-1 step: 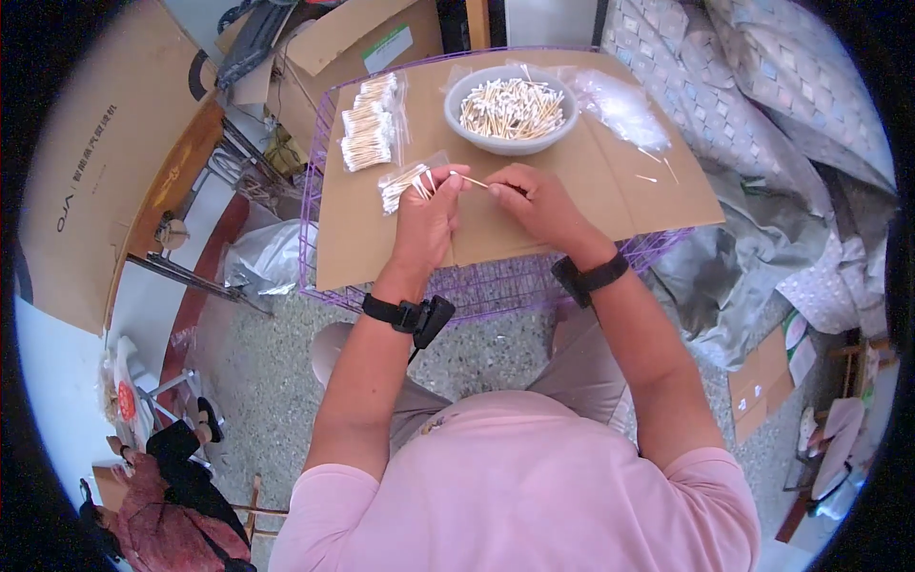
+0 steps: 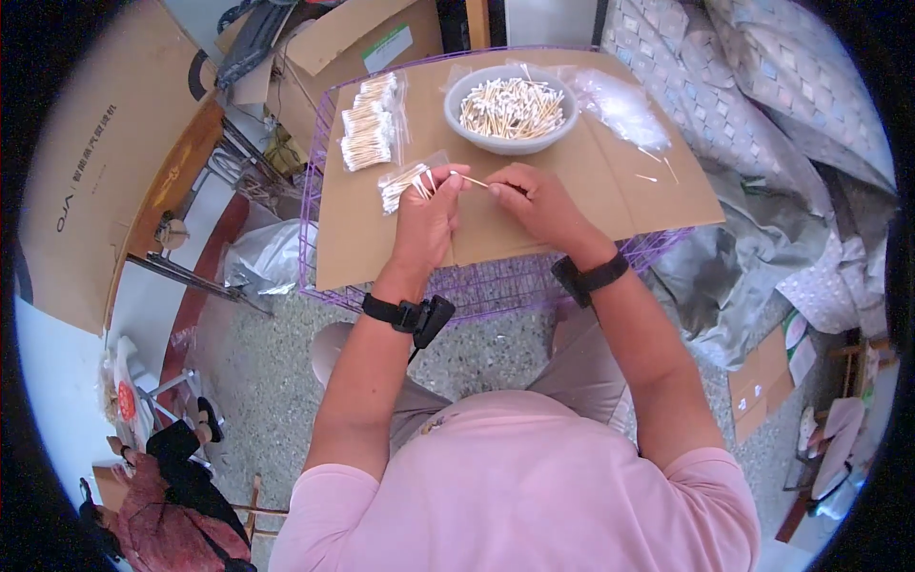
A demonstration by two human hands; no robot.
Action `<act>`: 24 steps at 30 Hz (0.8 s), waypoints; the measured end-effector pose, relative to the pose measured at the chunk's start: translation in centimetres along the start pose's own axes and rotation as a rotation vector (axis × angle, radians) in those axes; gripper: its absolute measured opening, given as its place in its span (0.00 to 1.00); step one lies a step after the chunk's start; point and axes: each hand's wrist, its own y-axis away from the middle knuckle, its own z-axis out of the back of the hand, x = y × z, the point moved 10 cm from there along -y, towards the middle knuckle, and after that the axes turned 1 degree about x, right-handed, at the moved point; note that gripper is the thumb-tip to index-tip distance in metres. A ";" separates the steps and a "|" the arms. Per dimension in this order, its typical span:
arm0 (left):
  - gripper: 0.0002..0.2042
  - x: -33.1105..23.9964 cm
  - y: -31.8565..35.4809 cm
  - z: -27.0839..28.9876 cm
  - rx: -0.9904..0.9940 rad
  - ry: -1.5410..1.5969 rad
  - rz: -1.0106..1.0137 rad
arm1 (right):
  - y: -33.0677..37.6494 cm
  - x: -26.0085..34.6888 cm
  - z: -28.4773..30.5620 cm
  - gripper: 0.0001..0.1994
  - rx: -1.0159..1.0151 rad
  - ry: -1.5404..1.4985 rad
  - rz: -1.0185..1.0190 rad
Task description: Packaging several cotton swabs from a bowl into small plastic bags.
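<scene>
My left hand (image 2: 427,217) is closed at the near side of a small clear bag of cotton swabs (image 2: 396,194), and white tips show at its fingers. How far the hand grips that bag I cannot tell. A thin wooden cotton swab (image 2: 475,181) spans the gap between my hands, its left end at my left fingertips. My right hand (image 2: 541,205) pinches the other end. Just beyond both hands stands a grey bowl (image 2: 515,145) heaped with loose cotton swabs (image 2: 510,108). Filled bags of swabs (image 2: 370,124) lie in a column at the far left of the cardboard.
Flat cardboard (image 2: 591,195) covers a purple wire cage (image 2: 496,291). Clear plastic bags (image 2: 624,110) and a few stray swabs (image 2: 646,178) lie right of the bowl. Draped patterned fabric (image 2: 753,124) borders the right side. Another person (image 2: 167,510) sits at the lower left.
</scene>
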 end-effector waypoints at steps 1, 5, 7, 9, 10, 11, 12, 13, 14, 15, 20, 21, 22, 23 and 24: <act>0.09 0.0 0.1 0.0 0.007 -0.012 0.001 | 0.0 0.2 0.0 0.09 -0.004 0.010 0.014; 0.08 0.0 0.2 -0.4 0.037 -0.126 -0.015 | 0.1 0.4 0.0 0.08 0.016 0.005 -0.005; 0.08 0.1 0.2 -0.6 0.059 -0.141 -0.005 | 0.1 -0.1 -0.2 0.08 0.033 -0.026 -0.065; 0.08 0.1 0.1 -0.9 0.080 -0.156 0.005 | 0.1 -0.7 -0.3 0.08 0.046 -0.035 -0.088; 0.08 0.2 0.1 -0.9 0.089 -0.153 0.007 | 0.1 -1.1 -0.5 0.07 0.060 -0.043 -0.110; 0.08 0.3 0.1 -0.9 0.098 -0.150 0.009 | 0.1 -1.1 -0.6 0.07 0.061 -0.043 -0.109; 0.08 0.4 0.1 -0.8 0.096 -0.151 0.008 | 0.1 -1.0 -0.6 0.07 0.054 -0.067 -0.104; 0.08 0.4 0.1 -0.7 0.086 -0.126 0.004 | 0.1 -1.0 -0.5 0.07 0.046 -0.089 -0.101; 0.08 0.4 0.0 -0.6 0.076 -0.102 0.001 | 0.1 -1.0 -0.5 0.07 0.045 -0.089 -0.101; 0.08 0.4 0.0 -0.6 0.077 -0.102 0.001 | 0.0 -0.5 -0.3 0.07 0.020 -0.085 -0.049; 0.07 0.2 0.1 -0.6 0.057 -0.108 -0.011 | 0.1 -0.3 0.3 0.05 -0.035 -0.114 -0.026; 0.07 0.2 0.1 -0.7 0.058 -0.108 -0.011 | 0.1 -0.5 0.6 0.05 -0.059 -0.121 -0.040; 0.08 0.3 0.1 -0.6 0.048 -0.146 -0.006 | 0.2 -0.7 0.8 0.04 -0.083 -0.130 -0.054; 0.08 0.4 0.1 -0.5 0.039 -0.184 -0.001 | 0.2 -0.7 0.8 0.04 -0.084 -0.131 -0.055; 0.08 0.4 0.1 -0.5 0.039 -0.185 0.000 | 0.2 -0.7 1.0 0.04 -0.101 -0.152 -0.074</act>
